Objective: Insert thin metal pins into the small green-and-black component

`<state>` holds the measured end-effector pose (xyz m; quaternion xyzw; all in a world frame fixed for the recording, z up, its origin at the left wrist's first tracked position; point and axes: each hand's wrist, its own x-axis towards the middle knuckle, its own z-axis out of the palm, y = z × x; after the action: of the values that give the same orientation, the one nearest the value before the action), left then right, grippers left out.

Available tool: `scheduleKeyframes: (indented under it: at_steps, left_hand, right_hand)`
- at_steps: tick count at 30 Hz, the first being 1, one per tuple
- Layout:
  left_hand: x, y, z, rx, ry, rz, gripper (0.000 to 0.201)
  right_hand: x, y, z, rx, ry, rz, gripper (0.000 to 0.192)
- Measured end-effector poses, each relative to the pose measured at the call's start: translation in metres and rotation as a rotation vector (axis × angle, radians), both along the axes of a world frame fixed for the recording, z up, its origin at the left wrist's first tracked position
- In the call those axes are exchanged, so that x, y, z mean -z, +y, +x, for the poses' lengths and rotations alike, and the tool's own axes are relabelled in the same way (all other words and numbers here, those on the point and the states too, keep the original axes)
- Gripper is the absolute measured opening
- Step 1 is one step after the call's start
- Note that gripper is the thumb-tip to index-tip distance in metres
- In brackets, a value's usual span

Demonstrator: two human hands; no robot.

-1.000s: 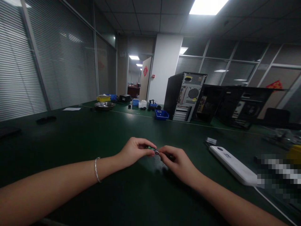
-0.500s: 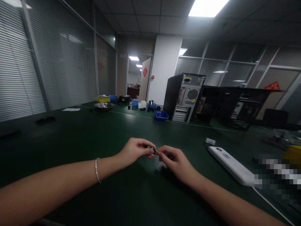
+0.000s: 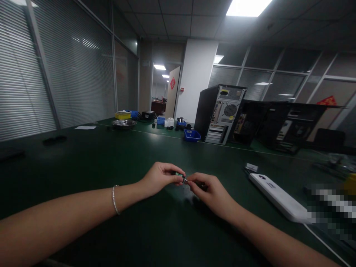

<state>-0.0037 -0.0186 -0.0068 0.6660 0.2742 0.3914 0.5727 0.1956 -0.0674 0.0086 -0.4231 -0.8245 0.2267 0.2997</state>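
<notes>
My left hand [image 3: 164,175], with a bracelet [image 3: 114,200] at its wrist, pinches a small green part [image 3: 178,174] that looks like a bit of circuit board. Most of that part is covered by the thumb and fingers. Close against it, my right hand [image 3: 207,187] is closed in a pinch on a thin silvery piece [image 3: 185,180] whose tip meets the green part. What kind of piece it is cannot be made out. Both hands are held just above the dark green tabletop [image 3: 125,233].
To the right lies a white power strip [image 3: 278,196] with a cord. Computer towers [image 3: 219,115] stand behind it. A blue tray [image 3: 191,135], a metal bowl [image 3: 124,124], a yellow bin [image 3: 122,115] and white paper [image 3: 85,127] are farther back.
The view has shifted slightly, so the background sits a little farther right. Both hands keep their pinch, and the silvery piece between them has turned slightly.
</notes>
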Motion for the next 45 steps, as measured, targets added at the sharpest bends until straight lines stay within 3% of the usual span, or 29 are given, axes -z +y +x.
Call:
scheduleKeyframes:
  at_steps: [8,10,14,17,24,29,32,35,37,45]
  left_hand:
    - [0.003,0.019,-0.007,0.133,0.094,-0.051,0.022]
    - [0.001,0.025,-0.012,0.178,0.203,0.052,0.018]
    - [-0.003,0.036,-0.017,0.263,0.509,0.428,0.013]
    - [-0.002,0.042,-0.014,0.259,0.604,0.532,0.016]
    - [0.004,0.046,-0.009,0.254,0.630,0.516,0.025]
    - [-0.004,0.044,-0.010,0.082,0.588,0.437,0.033]
    - [-0.016,0.040,-0.015,0.043,0.752,0.468,0.034]
    - [-0.024,0.032,-0.018,0.081,0.900,0.561,0.058]
    - [-0.023,0.026,-0.017,0.085,0.932,0.612,0.064]
    - [-0.012,0.012,-0.007,0.054,0.974,0.589,0.024]
  right_hand:
    - [0.004,0.016,0.003,-0.076,0.094,-0.199,0.019]
    - [0.004,0.021,0.007,-0.066,0.090,-0.221,0.019]
    - [0.009,0.035,0.014,-0.027,0.101,-0.232,0.019]
    - [0.011,0.041,0.018,-0.017,0.120,-0.252,0.020]
    - [0.006,0.042,0.025,0.047,0.132,-0.287,0.020]
    - [0.009,0.040,0.032,0.111,0.110,-0.248,0.019]
    - [0.010,0.042,0.028,0.097,0.034,-0.181,0.015]
    - [0.010,0.044,0.017,0.073,-0.081,-0.167,0.015]
    - [0.009,0.046,0.010,0.062,-0.150,-0.151,0.017]
    - [0.008,0.047,-0.008,0.027,-0.330,-0.087,0.014]
